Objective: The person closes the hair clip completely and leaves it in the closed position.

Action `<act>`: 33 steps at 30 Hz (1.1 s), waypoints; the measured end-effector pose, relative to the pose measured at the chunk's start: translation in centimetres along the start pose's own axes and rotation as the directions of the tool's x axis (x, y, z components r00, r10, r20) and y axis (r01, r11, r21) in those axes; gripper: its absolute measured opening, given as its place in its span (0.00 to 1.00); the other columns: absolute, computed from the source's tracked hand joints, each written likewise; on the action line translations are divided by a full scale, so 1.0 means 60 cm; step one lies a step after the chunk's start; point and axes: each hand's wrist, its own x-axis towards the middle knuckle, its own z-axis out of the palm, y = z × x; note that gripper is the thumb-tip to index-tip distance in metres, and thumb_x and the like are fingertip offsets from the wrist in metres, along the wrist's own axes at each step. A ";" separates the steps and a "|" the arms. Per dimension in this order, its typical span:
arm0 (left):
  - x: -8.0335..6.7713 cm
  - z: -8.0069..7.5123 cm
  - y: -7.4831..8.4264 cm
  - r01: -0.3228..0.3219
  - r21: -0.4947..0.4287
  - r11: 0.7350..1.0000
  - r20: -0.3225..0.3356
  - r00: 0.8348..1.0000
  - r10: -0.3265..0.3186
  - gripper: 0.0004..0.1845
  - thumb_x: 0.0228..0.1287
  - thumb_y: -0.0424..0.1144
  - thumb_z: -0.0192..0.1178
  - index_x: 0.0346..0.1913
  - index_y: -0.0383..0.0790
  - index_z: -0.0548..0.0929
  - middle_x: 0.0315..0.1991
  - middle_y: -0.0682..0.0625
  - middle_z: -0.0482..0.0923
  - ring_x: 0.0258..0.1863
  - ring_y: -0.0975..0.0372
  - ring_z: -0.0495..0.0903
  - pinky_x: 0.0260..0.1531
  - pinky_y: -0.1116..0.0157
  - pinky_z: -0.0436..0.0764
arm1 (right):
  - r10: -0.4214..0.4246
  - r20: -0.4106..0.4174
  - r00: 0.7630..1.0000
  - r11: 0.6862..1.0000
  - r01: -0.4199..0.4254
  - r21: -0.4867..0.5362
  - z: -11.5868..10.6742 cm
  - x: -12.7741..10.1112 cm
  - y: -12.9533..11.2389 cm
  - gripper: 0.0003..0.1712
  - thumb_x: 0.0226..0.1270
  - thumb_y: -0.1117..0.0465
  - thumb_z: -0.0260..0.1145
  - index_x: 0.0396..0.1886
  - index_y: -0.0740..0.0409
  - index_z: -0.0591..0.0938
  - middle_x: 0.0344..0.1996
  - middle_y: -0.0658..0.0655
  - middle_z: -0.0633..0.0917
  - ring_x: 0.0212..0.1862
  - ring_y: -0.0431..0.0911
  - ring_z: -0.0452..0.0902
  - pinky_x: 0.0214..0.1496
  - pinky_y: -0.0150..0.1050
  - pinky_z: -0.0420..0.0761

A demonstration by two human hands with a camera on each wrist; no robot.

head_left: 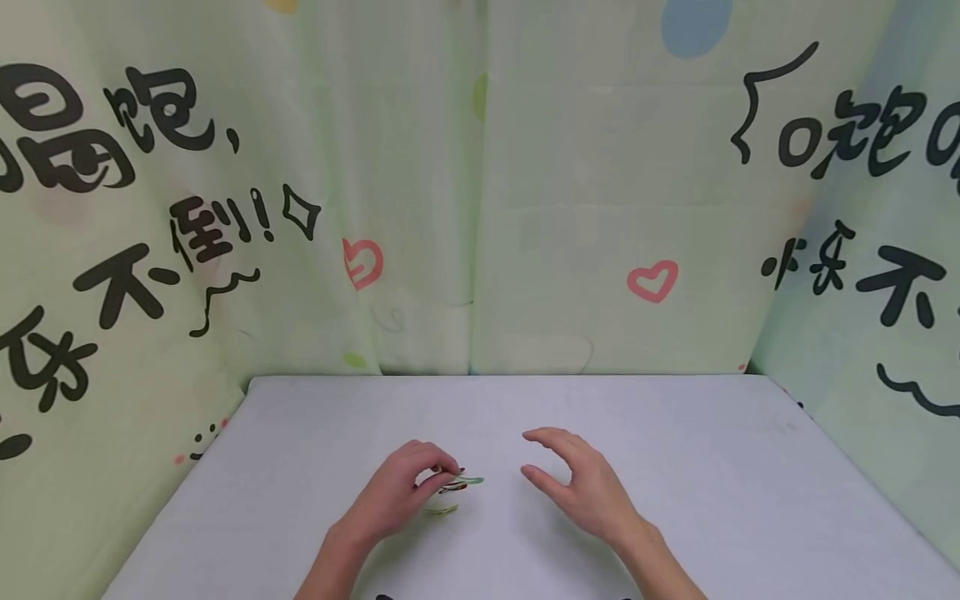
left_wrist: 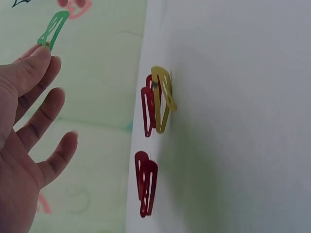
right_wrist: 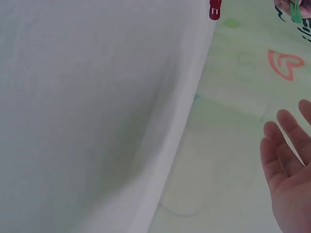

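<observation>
Green hair clip (left_wrist: 53, 29) pinched in left hand (head_left: 401, 492), right hand (head_left: 585, 492) relaxed above white table (head_left: 712, 467), red and yellow clips (left_wrist: 158, 99) lying there, cartoon curtains (head_left: 600, 208) all around

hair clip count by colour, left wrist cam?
Green hair clip, pinched in the left hand: 1
Yellow hair clip, on the table: 1
Red hair clips, on the table: at least 2; overlaps may hide more
Total: at least 4
</observation>
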 end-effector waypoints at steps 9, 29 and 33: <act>0.013 0.014 0.012 0.034 -0.043 0.999 0.006 0.999 -0.034 0.08 0.64 0.30 0.68 0.40 0.48 0.86 0.35 0.59 0.85 0.39 0.67 0.75 0.40 0.57 0.80 | -0.066 -0.026 0.997 0.996 0.068 0.052 0.015 0.003 -0.009 0.21 0.60 0.59 0.77 0.53 0.49 0.85 0.49 0.41 0.85 0.51 0.41 0.80 0.52 0.43 0.80; 0.022 0.052 0.016 -0.029 -0.069 0.997 -0.116 0.993 0.021 0.08 0.63 0.29 0.69 0.41 0.47 0.87 0.35 0.63 0.82 0.36 0.66 0.75 0.35 0.60 0.80 | -0.224 -0.134 0.965 0.956 0.245 0.160 0.046 0.012 -0.030 0.16 0.53 0.71 0.78 0.41 0.54 0.86 0.36 0.44 0.86 0.39 0.39 0.81 0.42 0.36 0.81; 0.025 0.058 0.017 -0.037 -0.065 0.997 -0.125 0.992 0.028 0.08 0.63 0.29 0.69 0.41 0.46 0.87 0.34 0.62 0.81 0.36 0.67 0.76 0.35 0.59 0.81 | -0.221 -0.150 0.964 0.954 0.245 0.172 0.048 0.013 -0.030 0.16 0.52 0.72 0.78 0.37 0.52 0.86 0.34 0.43 0.85 0.37 0.40 0.81 0.39 0.37 0.81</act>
